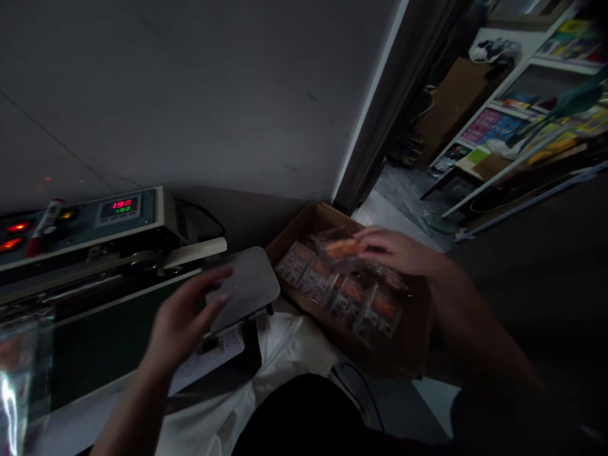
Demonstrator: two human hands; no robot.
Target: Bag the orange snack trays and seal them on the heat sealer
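My right hand (pixel 389 249) is over a cardboard box (pixel 408 345), its fingers closed on a clear plastic packet (pixel 339 247) with orange contents. Beneath it, several similar packets (pixel 349 294) lie in a row inside the box. My left hand (pixel 185 316) is raised over the green belt (pixel 104 342) of a machine, beside a pale square plate (pixel 249 282). Its fingers are apart and hold nothing.
The machine's control panel (pixel 118 209) shows lit digits at left, with a red and white marker (pixel 45 228) on it. Shiny plastic (pixel 19 380) lies at far left. Shelves (pixel 517 114) and a doorway stand at upper right.
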